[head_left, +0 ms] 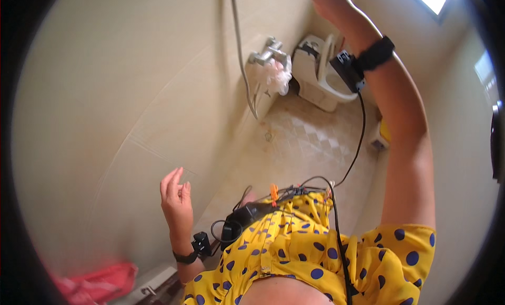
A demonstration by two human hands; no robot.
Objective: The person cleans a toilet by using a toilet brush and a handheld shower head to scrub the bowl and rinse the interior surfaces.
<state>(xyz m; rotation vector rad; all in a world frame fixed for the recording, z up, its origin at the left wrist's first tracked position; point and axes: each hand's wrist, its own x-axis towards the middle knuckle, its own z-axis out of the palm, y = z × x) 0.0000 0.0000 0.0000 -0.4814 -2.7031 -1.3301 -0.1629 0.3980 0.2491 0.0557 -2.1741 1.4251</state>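
Note:
My left hand point(177, 200) is raised beside the tiled wall at the lower left, its fingers loosely bent and apart, holding nothing. My right arm stretches up across the right side. The right hand point(322, 1) is cut off by the top edge, so most of its fingers and anything in them are hidden. A grey shower hose point(239, 47) hangs down the wall to the left of that hand. Lower on the wall is a metal mixer tap point(271, 52), with a pinkish-white mesh bath puff point(278, 77) hanging from it.
A white toilet point(318, 76) with its lid raised stands at the far end of the tiled floor point(294, 142). By the right wall sits a small white-and-yellow bin point(381, 136). Red cloth point(100, 284) lies at the lower left. Black cables point(363, 126) run from my wrist straps.

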